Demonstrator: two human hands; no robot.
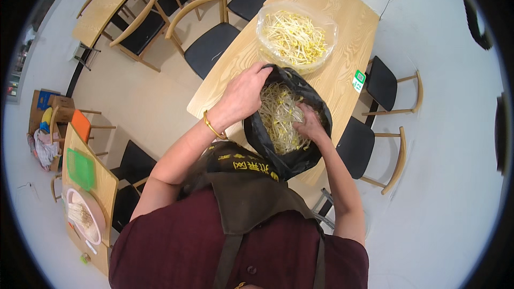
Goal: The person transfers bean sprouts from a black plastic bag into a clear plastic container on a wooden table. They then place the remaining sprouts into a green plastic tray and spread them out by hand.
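A black plastic bag (289, 164) of bean sprouts (279, 116) stands at the near end of the wooden table, its mouth spread wide. My left hand (247, 90), with a gold bangle at the wrist, grips the bag's rim on the far left side. Inside the bag, my right hand (311, 124) has sprouts between its thumb and fingers; some fingertips are hidden among them. Just beyond the bag sits a round container lined with a clear plastic bag (331, 54), heaped with yellow-headed bean sprouts (295, 36).
Black-seated wooden chairs flank the table (237, 62), including one chair (355, 148) close by my right arm. A white wall (437, 128) rises on the right. On a left-hand table are a green plastic basket (80, 168) and a pink basin (98, 218) holding pale, thin strands.
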